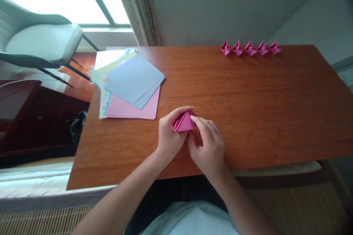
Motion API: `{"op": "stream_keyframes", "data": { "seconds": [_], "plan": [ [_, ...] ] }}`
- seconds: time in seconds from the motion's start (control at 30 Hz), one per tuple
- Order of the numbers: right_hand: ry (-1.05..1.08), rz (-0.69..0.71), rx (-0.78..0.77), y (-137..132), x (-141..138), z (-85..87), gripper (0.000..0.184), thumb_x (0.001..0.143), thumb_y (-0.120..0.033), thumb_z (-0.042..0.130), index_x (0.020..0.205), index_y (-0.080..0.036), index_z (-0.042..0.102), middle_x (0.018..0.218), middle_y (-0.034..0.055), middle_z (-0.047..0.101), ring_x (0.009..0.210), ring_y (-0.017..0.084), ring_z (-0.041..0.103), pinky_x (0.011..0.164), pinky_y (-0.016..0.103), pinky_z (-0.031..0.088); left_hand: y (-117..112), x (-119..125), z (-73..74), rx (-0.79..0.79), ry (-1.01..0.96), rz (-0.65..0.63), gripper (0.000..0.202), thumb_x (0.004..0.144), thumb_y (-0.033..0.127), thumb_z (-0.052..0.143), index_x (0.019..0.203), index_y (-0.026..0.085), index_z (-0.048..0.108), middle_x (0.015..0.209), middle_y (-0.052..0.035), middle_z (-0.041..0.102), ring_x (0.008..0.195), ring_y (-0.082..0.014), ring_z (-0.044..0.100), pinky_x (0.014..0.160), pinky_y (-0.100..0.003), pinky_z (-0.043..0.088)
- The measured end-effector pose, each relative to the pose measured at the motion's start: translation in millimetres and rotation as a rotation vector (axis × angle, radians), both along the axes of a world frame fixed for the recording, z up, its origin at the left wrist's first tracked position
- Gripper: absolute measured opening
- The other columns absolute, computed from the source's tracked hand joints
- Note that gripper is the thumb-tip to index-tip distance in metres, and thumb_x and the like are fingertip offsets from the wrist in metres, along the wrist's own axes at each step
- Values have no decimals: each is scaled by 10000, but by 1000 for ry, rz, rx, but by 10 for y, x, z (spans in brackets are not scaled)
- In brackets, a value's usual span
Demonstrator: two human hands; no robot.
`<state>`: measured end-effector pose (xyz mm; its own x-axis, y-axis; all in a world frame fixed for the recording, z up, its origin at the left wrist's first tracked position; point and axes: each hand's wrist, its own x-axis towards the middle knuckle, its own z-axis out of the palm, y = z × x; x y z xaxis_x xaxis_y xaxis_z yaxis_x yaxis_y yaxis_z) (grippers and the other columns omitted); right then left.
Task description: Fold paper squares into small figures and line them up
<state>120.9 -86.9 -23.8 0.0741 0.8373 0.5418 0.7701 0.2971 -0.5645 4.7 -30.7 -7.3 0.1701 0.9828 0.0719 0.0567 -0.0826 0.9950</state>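
Observation:
A piece of folded pink origami paper (184,122) is between my two hands, above the near part of the wooden table (248,117). Its layers fan out on the left side, and its front is a smooth slanted face. My left hand (171,132) wraps round it from the left, the thumb along its upper edge. From the right, my right hand (208,139) pinches its right edge with bent fingers. The undersides of the paper and some fingertips are hidden.
Several pink folded paper figures (250,48) stand in a row along the table's back edge. At the left lie grey-blue sheets (135,77) over pink sheets (132,108) and plastic packets. A pale chair (44,40) stands beyond the left edge, near the window.

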Motion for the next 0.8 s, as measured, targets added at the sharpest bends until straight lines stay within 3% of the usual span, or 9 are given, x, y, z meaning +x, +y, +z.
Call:
{"op": "stream_keyframes", "data": {
  "seconds": [0.3,0.47,0.6,0.8],
  "plan": [
    [18,-20,29,23,-8,30,491,884,-91,572,1350,-243,547,1142,112,736,1042,270,703,933,456,583,-16,-5,-22,54,78,16,386,747,35,632,1080,192,748,1019,-34,790,924,-204,743,831,-293,577],
    [67,-119,31,99,12,12,413,889,-93,564,1270,-245,606,1086,100,750,1003,267,702,887,446,583,-57,18,-54,130,226,-14,445,790,65,630,1201,210,719,1110,-48,783,970,-223,742,872,-315,571],
    [115,-190,11,181,49,-19,239,921,-147,570,1112,-233,685,1010,96,750,952,259,696,851,423,574,-72,21,-97,207,307,-116,574,819,46,546,1364,208,625,1328,-92,703,1171,-248,694,995,-335,534],
    [120,-204,9,242,75,14,178,939,-166,582,1038,-215,721,984,74,758,927,235,690,847,389,558,-77,16,-159,291,426,-190,739,797,22,490,1521,160,434,1424,-139,632,1263,-249,647,1026,-342,526]
  ]
}}
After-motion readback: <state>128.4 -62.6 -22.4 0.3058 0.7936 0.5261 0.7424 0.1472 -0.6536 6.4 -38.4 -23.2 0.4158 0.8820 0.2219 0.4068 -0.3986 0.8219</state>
